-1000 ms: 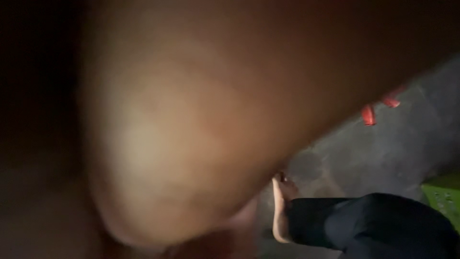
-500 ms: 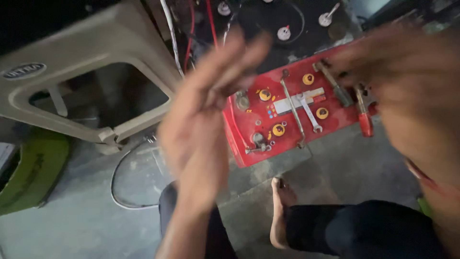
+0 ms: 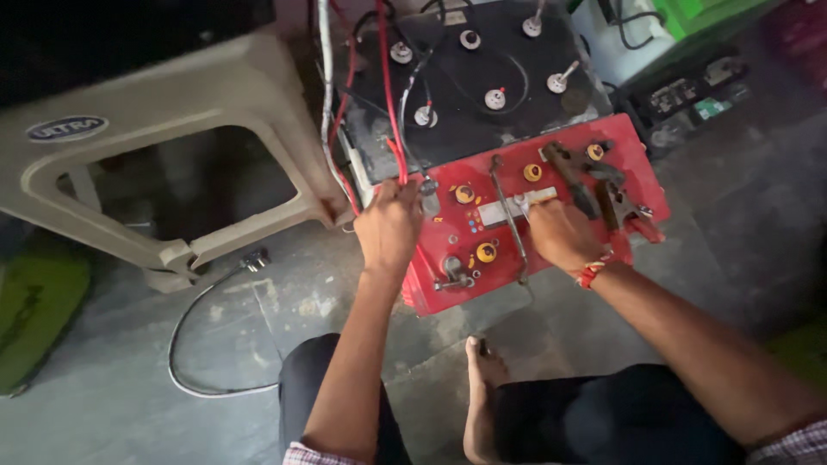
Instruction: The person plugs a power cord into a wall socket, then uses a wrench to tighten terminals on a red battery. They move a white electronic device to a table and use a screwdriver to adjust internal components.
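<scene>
A red battery (image 3: 482,271) lies on the floor in front of me, with yellow caps and metal terminals on its top. My left hand (image 3: 389,226) is closed around a red wire (image 3: 385,95) at the battery's near-left terminal. My right hand (image 3: 558,234) rests on the middle of the battery top, fingers curled over the end of a silvery spanner (image 3: 508,208). A long thin metal rod (image 3: 506,226) lies between my hands. Red-handled pliers (image 3: 622,207) lie just right of my right hand.
A black battery (image 3: 482,129) with several white caps and wires stands behind the red one. A beige plastic stool (image 3: 172,112) is at the left, with a green object (image 3: 34,301) beside it. A grey cable (image 3: 194,344) loops on the concrete floor. My bare foot (image 3: 484,379) is below the battery.
My hands were blurred and close to the camera, waving in front of it. They have come down onto the red battery, the left onto the red wire, the right onto the top.
</scene>
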